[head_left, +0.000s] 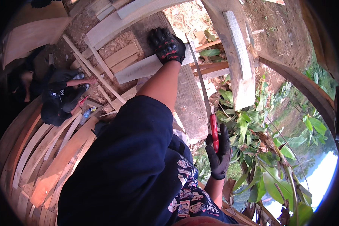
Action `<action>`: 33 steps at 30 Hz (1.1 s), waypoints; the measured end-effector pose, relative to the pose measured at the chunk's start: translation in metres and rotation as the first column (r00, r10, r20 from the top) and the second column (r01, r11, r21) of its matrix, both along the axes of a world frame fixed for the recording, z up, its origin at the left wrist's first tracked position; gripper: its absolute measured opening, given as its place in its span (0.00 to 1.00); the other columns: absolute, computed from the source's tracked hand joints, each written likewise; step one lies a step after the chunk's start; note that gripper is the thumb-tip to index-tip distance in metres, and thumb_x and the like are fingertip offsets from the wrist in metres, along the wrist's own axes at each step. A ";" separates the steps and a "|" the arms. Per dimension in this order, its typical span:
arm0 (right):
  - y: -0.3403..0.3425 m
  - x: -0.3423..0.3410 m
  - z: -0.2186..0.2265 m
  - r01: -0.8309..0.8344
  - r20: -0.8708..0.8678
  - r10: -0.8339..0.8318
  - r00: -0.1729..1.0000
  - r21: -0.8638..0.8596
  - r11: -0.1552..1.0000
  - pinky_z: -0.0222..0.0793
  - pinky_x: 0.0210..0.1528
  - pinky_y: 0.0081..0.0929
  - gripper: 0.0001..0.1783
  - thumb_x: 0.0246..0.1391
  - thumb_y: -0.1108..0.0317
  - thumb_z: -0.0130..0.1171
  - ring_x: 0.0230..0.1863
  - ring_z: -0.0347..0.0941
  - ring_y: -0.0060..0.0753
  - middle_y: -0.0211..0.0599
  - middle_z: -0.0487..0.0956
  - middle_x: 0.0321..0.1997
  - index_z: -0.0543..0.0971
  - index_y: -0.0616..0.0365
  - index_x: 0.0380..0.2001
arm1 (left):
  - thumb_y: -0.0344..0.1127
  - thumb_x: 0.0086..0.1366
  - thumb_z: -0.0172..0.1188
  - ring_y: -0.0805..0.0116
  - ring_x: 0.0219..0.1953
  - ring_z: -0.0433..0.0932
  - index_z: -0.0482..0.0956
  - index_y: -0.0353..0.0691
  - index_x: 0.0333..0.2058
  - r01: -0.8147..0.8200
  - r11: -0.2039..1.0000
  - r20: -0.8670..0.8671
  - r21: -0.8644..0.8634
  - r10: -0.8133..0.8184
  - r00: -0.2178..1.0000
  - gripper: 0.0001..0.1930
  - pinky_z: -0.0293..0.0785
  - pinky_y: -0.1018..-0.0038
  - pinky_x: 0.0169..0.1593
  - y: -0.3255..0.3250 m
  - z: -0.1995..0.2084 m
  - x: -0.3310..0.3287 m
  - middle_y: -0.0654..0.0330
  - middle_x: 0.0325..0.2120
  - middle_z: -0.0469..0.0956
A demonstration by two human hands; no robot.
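Observation:
My left hand (166, 46), in a black glove with red marks, bears down on a pale wooden board (137, 71), its fingers bent over the board's far edge. The board lies across a wide, worn plank (188, 100). My right hand (219, 153), also gloved in black, loosely holds the red handle of a hand saw (214, 130) between thumb and fingers. Its long, narrow blade points away from me and passes by the board's right end. Whether the teeth touch the wood, I cannot tell.
At the left a person (58, 96) in dark clothes sits among wood strips, near curved planks (45, 169). A thick beam with a pale block (239, 45) stands right of the saw. Leafy plants (248, 120) and a slope lie to the right. Sawdust covers the ground.

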State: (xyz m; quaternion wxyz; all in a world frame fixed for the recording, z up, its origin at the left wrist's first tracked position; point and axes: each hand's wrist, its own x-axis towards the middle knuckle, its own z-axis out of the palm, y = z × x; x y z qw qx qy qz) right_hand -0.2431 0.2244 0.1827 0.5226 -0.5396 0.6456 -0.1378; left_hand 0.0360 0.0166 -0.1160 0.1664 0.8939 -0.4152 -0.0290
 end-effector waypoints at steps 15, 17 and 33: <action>-0.083 0.055 0.062 -0.056 -0.254 0.015 0.967 -0.153 0.987 0.80 0.59 0.39 0.26 0.66 0.73 0.65 0.59 0.86 0.48 0.54 0.86 0.62 0.80 0.59 0.67 | 0.43 0.73 0.51 0.39 0.77 0.60 0.76 0.38 0.65 0.004 0.999 0.023 0.041 -0.005 1.000 0.27 0.48 0.41 0.81 -0.001 0.001 -0.003 0.42 0.71 0.69; -0.087 0.058 0.059 -0.128 -0.293 0.048 0.955 -0.261 0.957 0.80 0.59 0.40 0.26 0.66 0.75 0.65 0.60 0.86 0.50 0.54 0.86 0.61 0.80 0.59 0.68 | 0.43 0.72 0.52 0.39 0.77 0.61 0.76 0.38 0.65 0.023 0.998 0.044 0.055 -0.026 0.999 0.27 0.48 0.41 0.81 0.001 0.002 -0.004 0.42 0.71 0.69; -0.163 0.150 -0.103 -0.198 -0.111 0.165 0.980 -0.487 0.851 0.84 0.52 0.44 0.31 0.65 0.71 0.60 0.53 0.87 0.56 0.51 0.86 0.60 0.76 0.48 0.72 | 0.42 0.70 0.58 0.39 0.71 0.66 0.78 0.38 0.57 0.028 1.000 0.114 0.000 -0.028 0.993 0.21 0.58 0.42 0.77 -0.003 0.014 0.002 0.44 0.62 0.74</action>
